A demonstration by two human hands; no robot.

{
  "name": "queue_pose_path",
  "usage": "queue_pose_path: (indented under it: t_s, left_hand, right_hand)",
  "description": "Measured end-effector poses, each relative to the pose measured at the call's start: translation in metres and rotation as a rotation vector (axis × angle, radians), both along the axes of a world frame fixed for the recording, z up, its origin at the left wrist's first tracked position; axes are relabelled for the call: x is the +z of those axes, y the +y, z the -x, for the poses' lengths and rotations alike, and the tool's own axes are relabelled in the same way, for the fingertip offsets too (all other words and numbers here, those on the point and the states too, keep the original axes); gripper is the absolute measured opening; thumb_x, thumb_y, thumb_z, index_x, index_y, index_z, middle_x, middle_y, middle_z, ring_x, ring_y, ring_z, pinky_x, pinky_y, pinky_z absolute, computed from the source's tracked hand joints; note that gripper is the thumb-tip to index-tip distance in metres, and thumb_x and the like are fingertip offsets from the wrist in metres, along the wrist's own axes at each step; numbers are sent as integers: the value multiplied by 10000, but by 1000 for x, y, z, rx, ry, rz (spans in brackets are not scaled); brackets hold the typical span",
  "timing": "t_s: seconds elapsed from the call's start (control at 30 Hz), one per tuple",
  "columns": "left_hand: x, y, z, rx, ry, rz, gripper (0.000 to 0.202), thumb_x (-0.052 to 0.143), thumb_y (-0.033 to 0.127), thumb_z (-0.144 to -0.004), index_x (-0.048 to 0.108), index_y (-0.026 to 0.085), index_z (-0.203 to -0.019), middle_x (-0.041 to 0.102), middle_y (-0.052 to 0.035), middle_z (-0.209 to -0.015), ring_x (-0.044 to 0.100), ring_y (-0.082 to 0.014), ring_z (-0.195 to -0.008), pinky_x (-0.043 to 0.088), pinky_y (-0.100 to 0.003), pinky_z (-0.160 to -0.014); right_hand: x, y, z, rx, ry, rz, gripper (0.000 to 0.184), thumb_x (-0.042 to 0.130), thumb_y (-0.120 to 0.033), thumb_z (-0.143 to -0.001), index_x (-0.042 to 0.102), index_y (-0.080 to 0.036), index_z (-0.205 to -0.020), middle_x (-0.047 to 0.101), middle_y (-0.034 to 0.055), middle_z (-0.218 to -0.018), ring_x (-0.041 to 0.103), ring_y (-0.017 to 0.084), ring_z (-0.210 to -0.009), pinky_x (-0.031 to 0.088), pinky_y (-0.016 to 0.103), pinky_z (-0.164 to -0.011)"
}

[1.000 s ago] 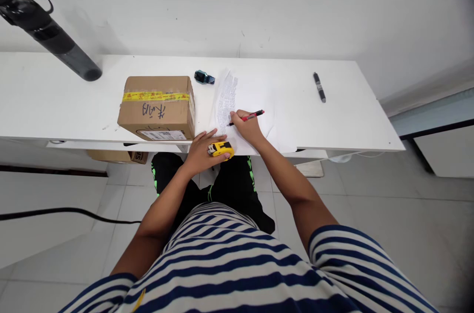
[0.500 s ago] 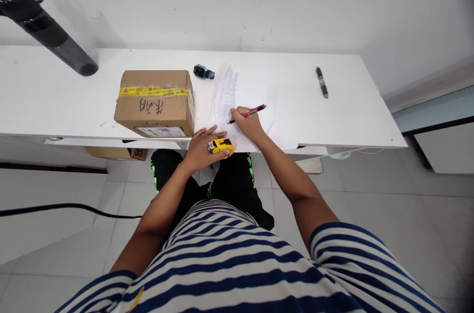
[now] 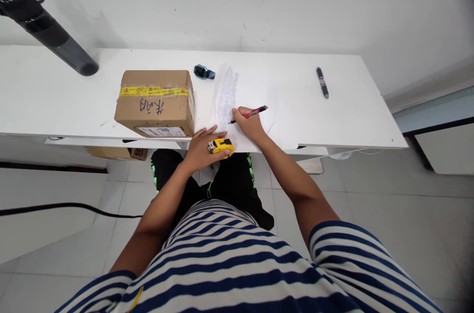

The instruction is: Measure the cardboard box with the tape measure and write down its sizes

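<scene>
Right hand (image 3: 249, 123) pinches red pen (image 3: 255, 112), tip by small writing (image 3: 227, 96). Paper (image 3: 255, 88) on desk (image 3: 351, 120), two o'clock from left hand (image 3: 202, 149), which grips yellow tape measure (image 3: 223, 147). Brown box (image 3: 159, 104) nine o'clock from paper. To write neatly: hold paper flat, press softly.

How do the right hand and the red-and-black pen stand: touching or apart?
Touching. The head view shows the right hand gripping the red-and-black pen, which sticks out both sides of the grip.

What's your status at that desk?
Right hand grips red-and-black pen over written paper. Left hand partly around yellow tape measure, grip unclear. Cardboard box beside left hand, not blocking pen.
</scene>
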State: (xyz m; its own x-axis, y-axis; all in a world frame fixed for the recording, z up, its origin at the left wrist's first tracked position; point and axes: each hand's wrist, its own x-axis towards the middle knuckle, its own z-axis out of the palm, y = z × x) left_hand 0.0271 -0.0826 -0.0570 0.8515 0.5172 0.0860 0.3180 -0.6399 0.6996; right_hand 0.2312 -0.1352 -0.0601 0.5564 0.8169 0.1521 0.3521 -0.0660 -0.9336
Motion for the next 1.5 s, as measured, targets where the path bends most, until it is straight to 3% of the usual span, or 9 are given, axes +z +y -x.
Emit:
queue_pose_path:
  t_s: [0.67, 1.0, 1.37, 1.5]
  left_hand:
    - [-1, -1, 0, 4, -5, -8, 529, 715, 554, -822, 672, 323, -1296, 696, 12, -1359, 493, -270, -1447, 269, -480, -1268]
    - [4, -1, 0, 8, 37, -1, 544, 684, 559, -837, 658, 304, -1317, 670, 17, -1398, 458, -231, -1474, 236, -410, -1280]
    - [4, -3, 1, 21, 30, 26, 546, 688, 572, -832, 671, 296, -1302, 675, 15, -1392, 459, -237, -1473, 225, -407, -1282]
    - [2, -1, 3, 26, 29, 22, 563, 684, 604, -827, 676, 292, -1296, 649, -4, -1428, 457, -234, -1475, 234, -410, -1279]
  right_hand:
    - [4, 0, 1, -97, 50, -5, 400, 555, -294, -872, 416, -237, -502, 508, -27, -529, 488, 137, -582, 429, 314, -641]
    - [2, 0, 1, -85, 60, -43, 409, 557, -296, -874, 413, -225, -498, 495, -48, -516, 465, 111, -560, 407, 280, -623]
    - [-2, 0, -1, -85, 32, -36, 382, 545, -334, -883, 493, -219, -523, 512, -42, -521, 497, 126, -580, 437, 287, -649]
    - [-3, 0, -1, -245, -129, -81, 369, 491, -439, -946, 607, -206, -685, 619, 10, -701, 598, 168, -748, 487, 316, -767]
